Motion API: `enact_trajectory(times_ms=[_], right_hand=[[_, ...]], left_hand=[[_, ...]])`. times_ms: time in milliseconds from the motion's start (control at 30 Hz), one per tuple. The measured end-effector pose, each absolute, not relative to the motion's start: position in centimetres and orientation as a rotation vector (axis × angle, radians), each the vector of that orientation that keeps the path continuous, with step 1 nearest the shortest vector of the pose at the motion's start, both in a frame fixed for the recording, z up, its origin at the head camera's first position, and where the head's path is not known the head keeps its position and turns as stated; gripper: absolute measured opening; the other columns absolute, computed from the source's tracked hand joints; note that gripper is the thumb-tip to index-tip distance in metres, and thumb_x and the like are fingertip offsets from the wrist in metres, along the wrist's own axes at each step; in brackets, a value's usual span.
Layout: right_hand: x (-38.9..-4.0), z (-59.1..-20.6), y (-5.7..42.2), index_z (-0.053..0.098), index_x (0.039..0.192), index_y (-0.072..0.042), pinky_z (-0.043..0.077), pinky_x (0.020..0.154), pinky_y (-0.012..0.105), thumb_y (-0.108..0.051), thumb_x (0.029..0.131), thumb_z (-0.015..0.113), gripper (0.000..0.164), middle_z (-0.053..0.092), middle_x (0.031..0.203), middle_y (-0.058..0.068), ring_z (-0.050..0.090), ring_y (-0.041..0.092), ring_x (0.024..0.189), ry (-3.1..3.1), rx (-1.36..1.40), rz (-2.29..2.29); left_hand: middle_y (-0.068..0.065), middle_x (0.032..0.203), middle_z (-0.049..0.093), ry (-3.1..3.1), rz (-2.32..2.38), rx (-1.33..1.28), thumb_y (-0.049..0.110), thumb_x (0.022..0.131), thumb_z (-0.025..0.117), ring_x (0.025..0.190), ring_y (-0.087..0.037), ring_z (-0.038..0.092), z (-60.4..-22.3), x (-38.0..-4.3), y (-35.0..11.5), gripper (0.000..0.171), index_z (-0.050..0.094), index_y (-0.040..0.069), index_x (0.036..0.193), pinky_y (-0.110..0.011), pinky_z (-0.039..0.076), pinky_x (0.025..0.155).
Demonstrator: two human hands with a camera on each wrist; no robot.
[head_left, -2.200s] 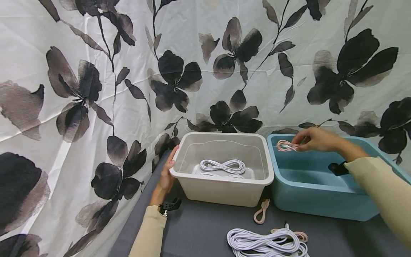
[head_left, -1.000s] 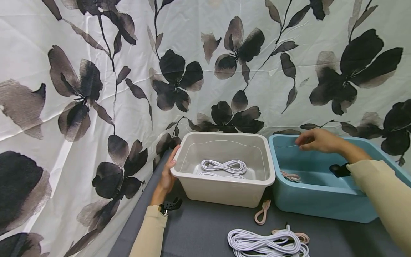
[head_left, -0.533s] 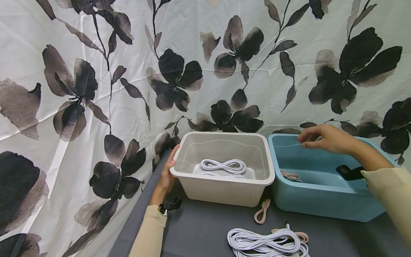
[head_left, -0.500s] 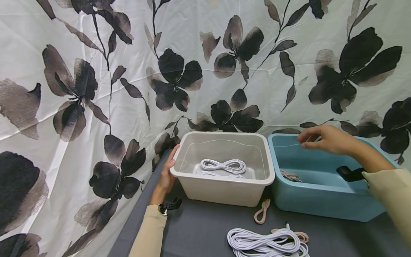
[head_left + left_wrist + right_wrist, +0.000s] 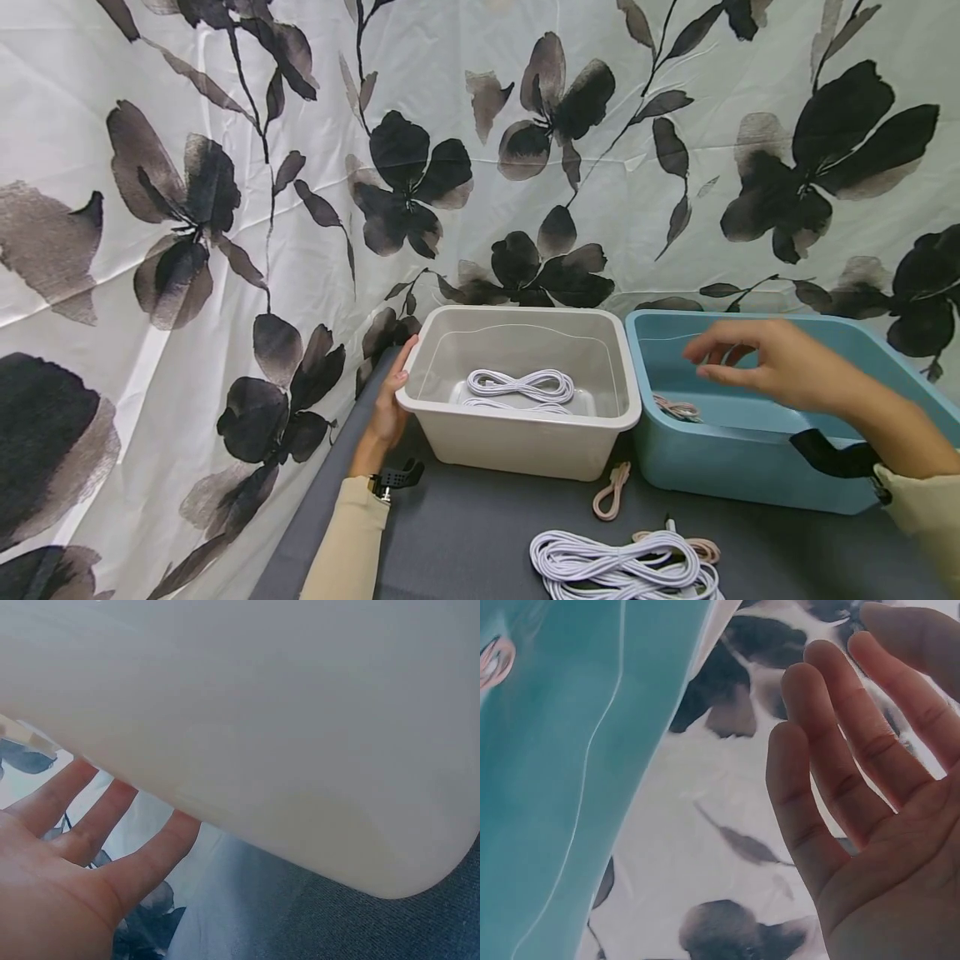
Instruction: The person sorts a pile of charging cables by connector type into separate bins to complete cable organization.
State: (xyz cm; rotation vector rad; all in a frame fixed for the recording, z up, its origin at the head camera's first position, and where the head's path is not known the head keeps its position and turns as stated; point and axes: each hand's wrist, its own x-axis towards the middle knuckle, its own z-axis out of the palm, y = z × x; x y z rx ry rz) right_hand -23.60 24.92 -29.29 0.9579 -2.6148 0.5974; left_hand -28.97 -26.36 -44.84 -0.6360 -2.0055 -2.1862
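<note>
My left hand rests against the left outer side of the cream plastic bin. In the left wrist view its fingers are extended, their tips at the edge of the bin. Two coiled white cables lie inside. Over the blue bin, my right hand hovers with nothing in it. The right wrist view shows its fingers loosely bent and apart. A small pink cable bundle lies at the near left inside the blue bin.
Several white cables are heaped on the dark grey tabletop, with a pink cable partly behind them. Another pink cable lies in front of the gap between the bins. A floral curtain hangs behind.
My right hand has let go of the pink cable bundle, which now lies in the blue bin. The hand has since come back towards me. My left hand has stayed put.
</note>
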Motion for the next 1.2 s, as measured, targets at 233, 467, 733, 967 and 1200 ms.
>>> enact_trajectory(times_ms=[233,467,733,967,1200], right_hand=[[-20.6,-30.1,23.7,0.073,0.108,-0.032,0.049,0.069,0.019,-0.003,0.079,0.083,0.042,0.07,0.1,-0.017,0.058,-0.003,0.083,-2.485,1.03,0.659],[-18.0,-31.9,23.0,0.073,0.11,-0.029,0.048,0.072,0.014,0.002,0.074,0.085,0.049,0.071,0.099,-0.017,0.06,-0.002,0.084,-2.428,1.098,0.789],[-16.4,-35.1,22.0,0.072,0.115,-0.026,0.049,0.073,0.015,0.005,0.078,0.081,0.049,0.071,0.102,-0.013,0.062,0.0,0.085,-2.394,1.234,0.952],[-16.4,-38.0,20.7,0.07,0.116,-0.028,0.053,0.069,0.023,-0.007,0.09,0.075,0.034,0.07,0.105,-0.015,0.065,0.001,0.085,-2.5,1.33,1.114],[-17.6,-41.5,20.0,0.07,0.117,-0.022,0.052,0.065,0.025,-0.01,0.095,0.07,0.026,0.07,0.102,-0.013,0.063,0.0,0.08,-2.593,1.354,1.233]], left_hand=[[-0.001,0.173,0.015,-1.989,-2.193,-0.652,0.031,0.098,0.027,0.154,-0.028,0.018,-44.8,-29.0,-26.3,0.07,0.016,0.022,0.166,-0.055,0.019,0.118],[0.0,0.173,0.015,-1.985,-2.204,-0.652,0.032,0.097,0.028,0.154,-0.028,0.019,-44.7,-28.9,-26.1,0.07,0.017,0.024,0.166,-0.056,0.02,0.117],[0.0,0.173,0.013,-1.977,-2.206,-0.661,0.032,0.097,0.029,0.154,-0.026,0.017,-44.8,-29.0,-26.2,0.072,0.015,0.022,0.166,-0.057,0.017,0.118],[0.002,0.173,0.015,-1.986,-2.19,-0.656,0.033,0.096,0.029,0.154,-0.026,0.019,-44.8,-29.0,-26.3,0.071,0.016,0.024,0.166,-0.059,0.017,0.117],[0.002,0.173,0.016,-1.98,-2.191,-0.656,0.032,0.098,0.027,0.154,-0.028,0.02,-44.7,-28.9,-26.3,0.068,0.019,0.026,0.165,-0.056,0.019,0.117]])
